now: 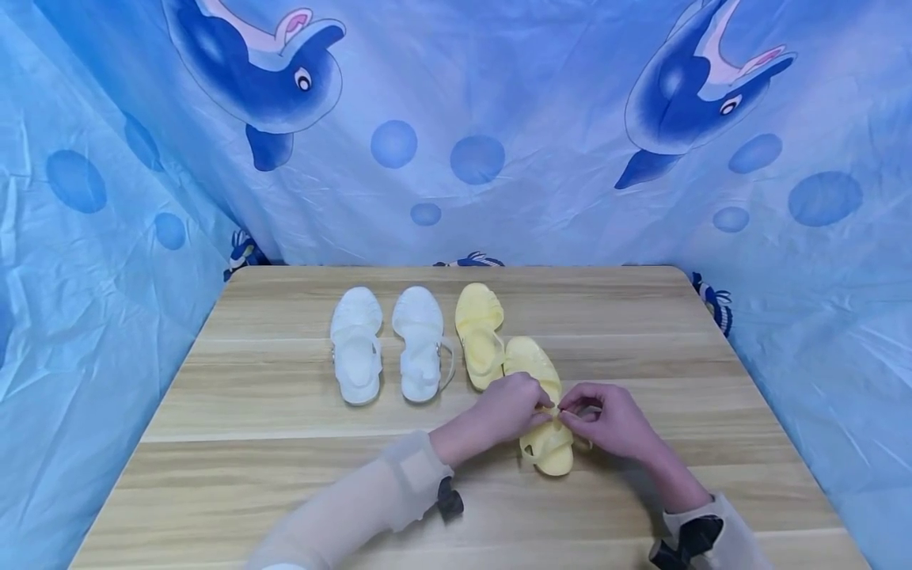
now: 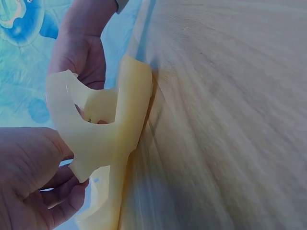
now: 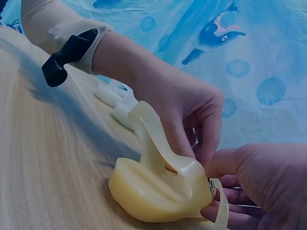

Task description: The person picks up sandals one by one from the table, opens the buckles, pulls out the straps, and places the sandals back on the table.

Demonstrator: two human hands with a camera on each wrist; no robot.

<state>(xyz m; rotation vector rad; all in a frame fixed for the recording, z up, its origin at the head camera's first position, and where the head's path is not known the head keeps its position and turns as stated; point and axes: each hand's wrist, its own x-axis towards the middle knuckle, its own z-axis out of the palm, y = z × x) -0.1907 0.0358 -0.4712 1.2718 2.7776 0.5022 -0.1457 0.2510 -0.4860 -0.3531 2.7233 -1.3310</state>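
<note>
A yellow sandal [image 1: 526, 358] lies on the table, toe away from me, with both hands at its upper. My left hand [image 1: 507, 409] comes in from the left and pinches the edge of the sandal's upper; in the left wrist view its fingers [image 2: 72, 203] curl against the yellow material. My right hand [image 1: 609, 418] pinches the ankle strap by the small metal buckle [image 3: 212, 188] on the sandal's outer side. The loose strap end [image 3: 222, 208] hangs by the right fingers. Fingertips partly hide the buckle.
Another yellow sandal [image 1: 479, 317] stands just left of the handled one. Farther left are two white sandals [image 1: 356, 348], [image 1: 418, 348] side by side; the right-hand white sandal's strap hangs loose. Blue dolphin-print cloth [image 1: 456, 95] surrounds the wooden table [image 1: 285, 475].
</note>
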